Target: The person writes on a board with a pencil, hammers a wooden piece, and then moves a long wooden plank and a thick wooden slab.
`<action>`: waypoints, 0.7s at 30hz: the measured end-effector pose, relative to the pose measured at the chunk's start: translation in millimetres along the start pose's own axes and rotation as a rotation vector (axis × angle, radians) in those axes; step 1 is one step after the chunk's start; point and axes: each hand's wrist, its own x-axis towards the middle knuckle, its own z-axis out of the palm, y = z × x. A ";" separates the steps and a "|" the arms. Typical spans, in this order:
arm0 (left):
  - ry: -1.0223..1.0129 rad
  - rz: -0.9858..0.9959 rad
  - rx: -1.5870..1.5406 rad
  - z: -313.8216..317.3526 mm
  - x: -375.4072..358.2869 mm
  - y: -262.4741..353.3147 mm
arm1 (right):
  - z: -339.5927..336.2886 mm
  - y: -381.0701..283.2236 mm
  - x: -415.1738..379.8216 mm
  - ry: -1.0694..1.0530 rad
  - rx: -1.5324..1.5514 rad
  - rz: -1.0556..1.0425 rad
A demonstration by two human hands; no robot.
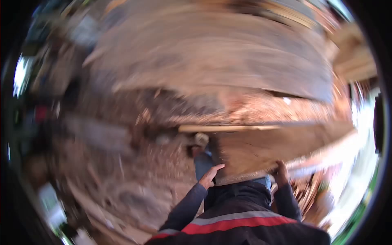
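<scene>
In front of my waist is a wide wooden slab, brown on its face with a paler rough edge along the near side. It reaches away to the right. My left hand grips its near left corner, the thumb lying on top and the other fingers hidden at the edge. Farther along the near edge, my right hand is closed on the slab, with part of the hand over the rim. Motion blurs the view.
A large, broad wooden sheet or slab lies ahead. Wood shavings cover the ground before it. A thin pale strip of wood runs along the held slab's far side. Scrap sticks lie at the right, and blurred planks at the lower left.
</scene>
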 end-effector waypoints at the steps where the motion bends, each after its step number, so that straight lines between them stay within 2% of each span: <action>1: 0.004 -0.014 0.051 -12.4 -23.1 5.7 | 6.9 11.6 1.1 0.019 -0.059 0.065; 2: 0.028 0.029 -0.067 -30.7 -40.5 4.4 | 8.3 23.0 0.2 0.010 -0.151 0.070; 3: 0.010 0.045 -0.069 -45.2 -49.9 4.8 | 14.5 28.4 -5.9 -0.110 -0.127 0.111; 4: -0.014 0.066 -0.047 -61.3 -52.2 8.9 | 29.7 36.7 -11.4 -0.130 -0.145 0.129; 5: -0.078 0.098 -0.117 -87.7 -32.8 -4.0 | 34.1 44.9 -14.5 -0.067 -0.135 0.132; 6: -0.062 0.101 -0.123 -103.5 -24.6 -15.1 | 35.8 48.2 -19.4 -0.129 -0.155 0.166; 7: -0.026 0.110 -0.107 -114.6 -34.4 -3.0 | 51.0 48.3 -27.5 -0.072 -0.166 0.173; 8: -0.035 0.105 -0.145 -124.7 -48.7 3.3 | 46.2 61.0 -23.8 -0.158 -0.342 -0.040; 9: -0.030 0.101 -0.135 -134.2 -68.5 12.5 | 112.4 61.4 -73.3 -0.061 -0.181 0.142; 11: -0.001 0.198 -0.034 -145.2 -108.5 37.3 | 109.1 60.3 -67.7 -0.028 -0.149 0.207; 12: 0.063 0.098 -0.034 -147.9 -120.8 49.0 | 107.0 62.9 -63.4 -0.039 -0.090 0.216; 13: 0.071 0.111 -0.049 -153.7 -122.6 53.8 | 113.6 66.3 -61.5 -0.044 -0.027 0.231; 15: -0.040 0.151 -0.080 -184.2 -125.0 64.4 | 134.5 89.1 -64.4 0.016 0.018 0.243; 17: 0.016 0.217 -0.088 -201.0 -117.7 64.5 | 142.5 105.8 -69.3 -0.234 -0.319 -0.010; 18: 0.053 0.291 -0.093 -209.2 -116.7 73.2 | 174.9 111.2 -80.7 -0.083 -0.060 0.165; 21: -0.009 0.361 -0.122 -219.8 -150.5 108.1 | 200.9 126.7 -79.3 -0.088 -0.055 0.138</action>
